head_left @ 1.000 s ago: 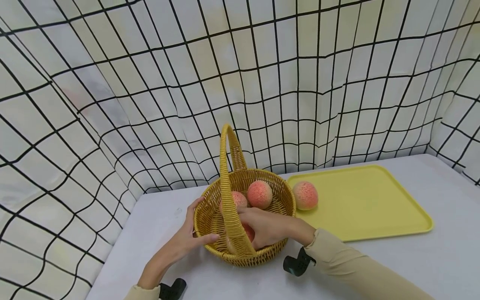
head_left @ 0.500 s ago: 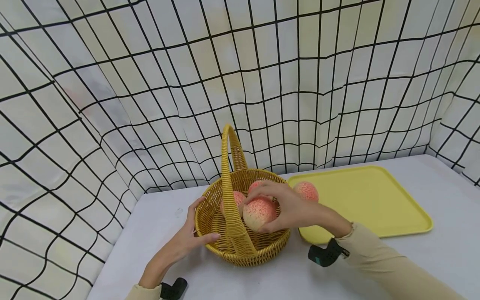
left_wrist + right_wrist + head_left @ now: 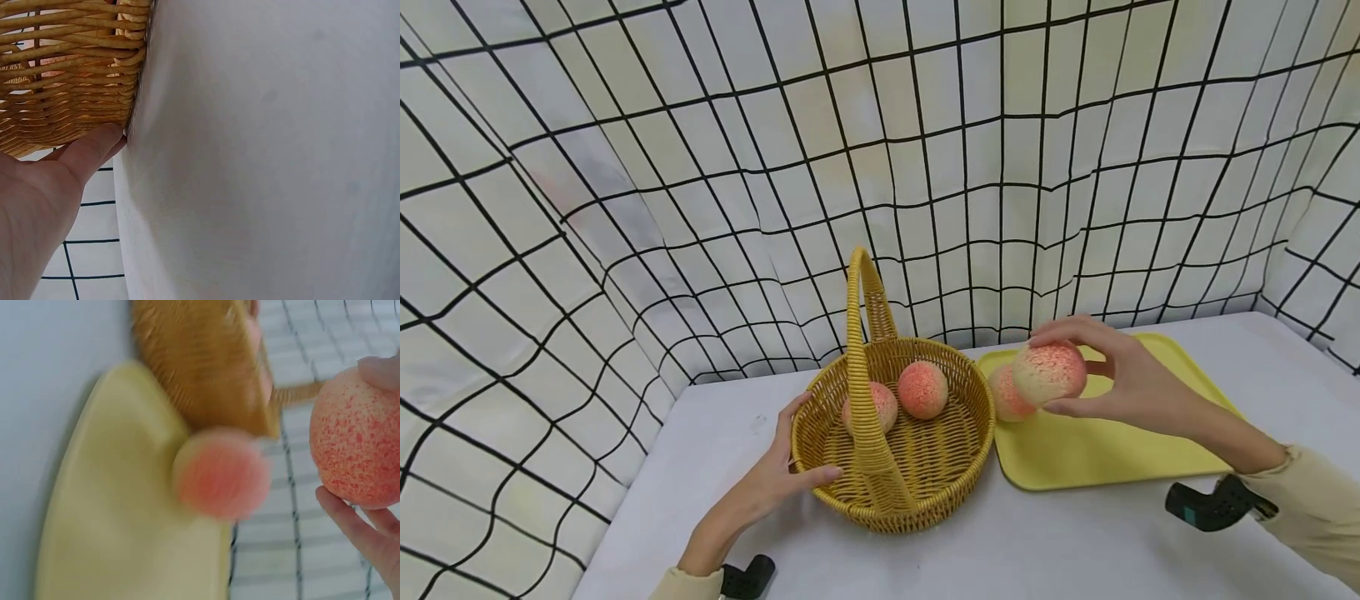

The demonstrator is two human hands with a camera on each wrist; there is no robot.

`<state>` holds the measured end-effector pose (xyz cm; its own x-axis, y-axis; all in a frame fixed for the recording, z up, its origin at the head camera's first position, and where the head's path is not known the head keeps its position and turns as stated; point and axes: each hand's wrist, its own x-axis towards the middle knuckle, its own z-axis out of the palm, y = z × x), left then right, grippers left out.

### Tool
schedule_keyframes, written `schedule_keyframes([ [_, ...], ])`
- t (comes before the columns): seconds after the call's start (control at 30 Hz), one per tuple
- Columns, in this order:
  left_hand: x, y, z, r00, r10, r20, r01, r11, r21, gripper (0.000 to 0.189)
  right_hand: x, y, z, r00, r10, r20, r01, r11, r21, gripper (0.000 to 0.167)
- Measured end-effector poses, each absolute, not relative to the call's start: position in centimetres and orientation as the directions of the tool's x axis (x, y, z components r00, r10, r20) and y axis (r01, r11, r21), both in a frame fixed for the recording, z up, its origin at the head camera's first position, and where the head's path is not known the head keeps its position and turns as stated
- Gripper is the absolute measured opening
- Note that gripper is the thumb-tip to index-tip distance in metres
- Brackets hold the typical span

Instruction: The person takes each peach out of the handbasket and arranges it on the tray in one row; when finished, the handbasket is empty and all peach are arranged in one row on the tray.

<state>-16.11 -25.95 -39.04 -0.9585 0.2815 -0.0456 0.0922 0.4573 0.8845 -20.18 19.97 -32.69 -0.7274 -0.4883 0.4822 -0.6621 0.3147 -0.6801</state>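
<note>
My right hand [image 3: 1116, 379] holds a pink and cream peach [image 3: 1049, 373] between thumb and fingers, raised above the left part of the yellow tray [image 3: 1097, 458]. Another peach [image 3: 1006, 395] rests at the tray's left end, partly behind the held one. On the left, my left hand [image 3: 771, 475] holds the side of a wicker basket [image 3: 973, 479], with its thumb over the rim; in the left wrist view its fingers [image 3: 94, 150] lie against the outer wall near the bottom. Inside the basket sit two peaches, one [image 3: 922, 389] toward the back and one [image 3: 883, 407] partly hidden by the handle.
The basket's tall arched handle [image 3: 859, 367] stands up across its middle. A black grid net [image 3: 970, 287] over white cloth encloses the back and sides of the white table [image 3: 1000, 550]. Basket and tray stand side by side, close together.
My right hand has lifted a peach out of the basket's front part and carried it right, over the tray. My left hand has stayed on the basket.
</note>
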Motion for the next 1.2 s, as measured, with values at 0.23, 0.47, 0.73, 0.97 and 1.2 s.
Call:
schedule_keyframes([
  [0.23, -16.0, -26.0, -38.9, -0.959, 0.280, -0.046, 0.089, 0.450, 0.888, 0.115, -21.5, 23.5, -35.3, -0.804, -0.420, 0.421, -0.585, 0.430, -0.688, 0.067],
  [0.47, -15.9, -26.1, -39.0, -0.962, 0.267, -0.049, 0.080, 0.452, 0.889, 0.115, -23.5, 24.2, -37.8, -0.804, -0.450, 0.388, -0.583, 0.468, -0.664, 0.062],
  [0.73, -16.1, -25.9, -39.0, -0.962, 0.266, -0.056, 0.070, 0.441, 0.895, 0.113, -24.9, 24.4, -39.2, -0.817, -0.477, 0.324, -0.555, 0.500, -0.665, 0.058],
  [0.97, -16.1, -26.0, -38.9, -0.961, 0.273, -0.048, 0.085, 0.454, 0.887, 0.116, -25.3, 24.3, -39.2, -0.827, -0.492, 0.274, -0.535, 0.536, -0.653, 0.060],
  [1.2, -16.1, -26.0, -39.0, -0.961, 0.271, -0.054, 0.077, 0.448, 0.891, 0.115, -25.3, 24.3, -39.1, -0.829, -0.492, 0.266, -0.531, 0.545, -0.649, 0.061],
])
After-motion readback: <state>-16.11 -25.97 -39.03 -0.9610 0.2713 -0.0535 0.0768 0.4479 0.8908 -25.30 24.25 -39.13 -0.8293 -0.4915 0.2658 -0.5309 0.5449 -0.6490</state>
